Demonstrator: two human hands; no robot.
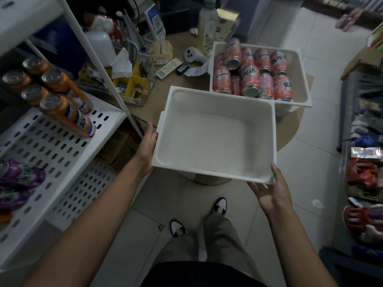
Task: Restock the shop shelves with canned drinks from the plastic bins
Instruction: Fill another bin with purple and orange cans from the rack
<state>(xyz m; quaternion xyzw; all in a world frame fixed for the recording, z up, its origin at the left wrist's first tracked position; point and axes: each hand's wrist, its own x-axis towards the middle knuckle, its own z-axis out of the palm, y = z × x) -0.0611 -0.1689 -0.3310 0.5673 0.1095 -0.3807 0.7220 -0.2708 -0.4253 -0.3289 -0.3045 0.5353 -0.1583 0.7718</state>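
While empty, bin (215,141) between grips (147,142) (273,193)

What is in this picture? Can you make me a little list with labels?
held: empty white plastic bin, gripped at its edges by left hand and right hand
second bin: other white plastic bin holding pink drink cans, on round tan table
shelf: white perforated metal shelf with orange drink cans

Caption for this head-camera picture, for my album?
The left hand and right hand hold an empty white bin; a second bin of pink cans sits behind.
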